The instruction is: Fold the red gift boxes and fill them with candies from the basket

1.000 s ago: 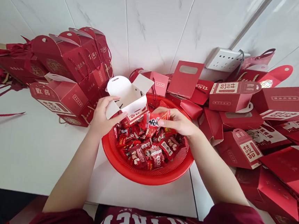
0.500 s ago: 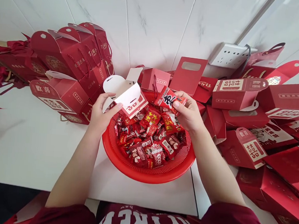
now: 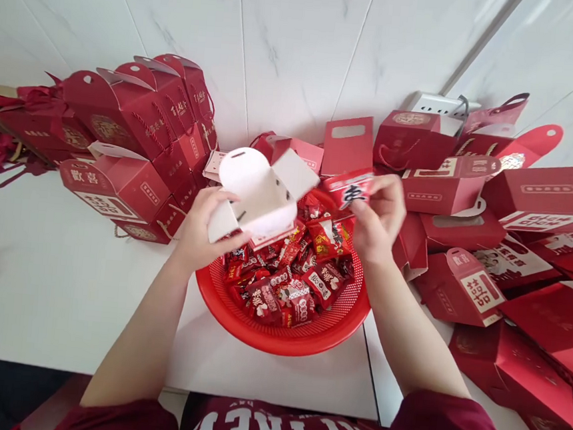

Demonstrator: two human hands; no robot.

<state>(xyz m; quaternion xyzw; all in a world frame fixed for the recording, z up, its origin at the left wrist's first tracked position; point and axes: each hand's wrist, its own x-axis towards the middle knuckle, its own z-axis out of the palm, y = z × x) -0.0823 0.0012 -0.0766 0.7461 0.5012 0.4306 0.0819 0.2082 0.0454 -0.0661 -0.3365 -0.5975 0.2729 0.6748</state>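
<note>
My left hand [image 3: 208, 228] holds an open box [image 3: 262, 203], its white inside facing up and its flaps spread, above the left part of a red basket. Between the thumb and fingers of my right hand [image 3: 379, 216] is a red candy packet [image 3: 349, 188] with a large black character, to the right of the box and apart from it. The red basket [image 3: 280, 345] has perforated sides and is heaped with red wrapped candies [image 3: 306, 277]. What lies deep inside the box is hard to make out.
Closed red gift boxes [image 3: 124, 120] are stacked at the left by the tiled wall. Many more red boxes [image 3: 481, 285] crowd the right side. A white power strip [image 3: 441, 105] stands behind them. The white table [image 3: 59, 289] runs along the front.
The box in my left hand has tilted so its inside shows more. My right hand has shifted slightly right with the packet. A red box now appears in front of the power strip.
</note>
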